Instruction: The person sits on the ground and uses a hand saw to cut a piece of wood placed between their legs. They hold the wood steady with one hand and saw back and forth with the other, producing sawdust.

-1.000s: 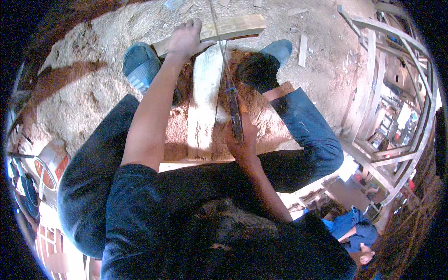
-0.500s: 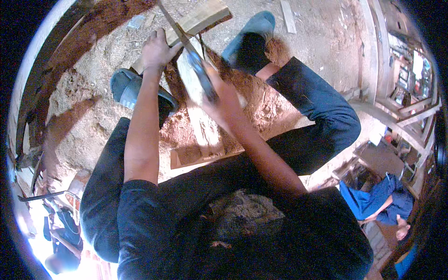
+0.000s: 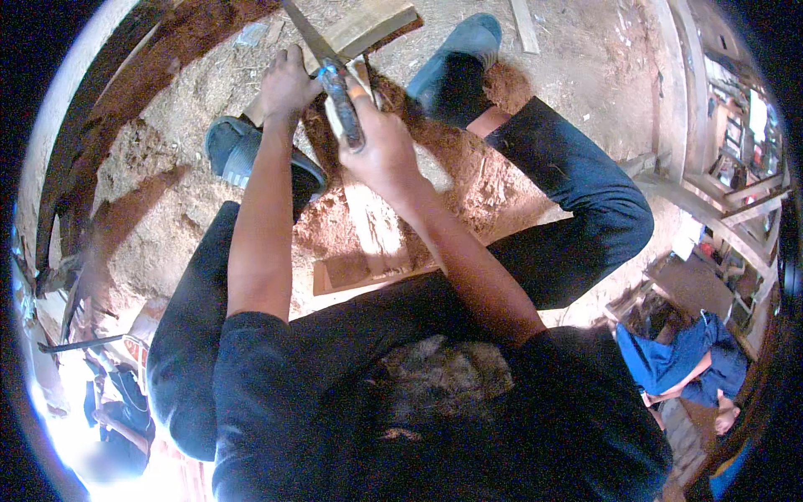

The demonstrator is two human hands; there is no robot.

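Observation:
My right hand [image 3: 381, 146] is closed around the dark, blue-topped handle of a handsaw [image 3: 309, 35]. Its long narrow blade points away from me and crosses a pale wooden plank [image 3: 372, 29]. On the plank's left part lies my left hand [image 3: 286, 84], fingers bent over the wood and thumb toward the blade, holding it down. Part of the plank is hidden under that hand. Below the plank, a lighter upright piece of wood [image 3: 339, 121] shows partly behind the saw handle. My shoes [image 3: 458, 63] rest on both sides of the work.
Sawdust and loose dirt cover the ground [image 3: 159, 209]. A short board [image 3: 368, 276] lies close to my lap, and a thin strip of wood [image 3: 524, 25] lies beyond my right shoe. A person in blue [image 3: 682, 360] is at the right; another [image 3: 121, 427] is at lower left.
My right hand has pushed the saw away from me along the blade's line, so its handle is now close to the plank. The left hand stays on the plank.

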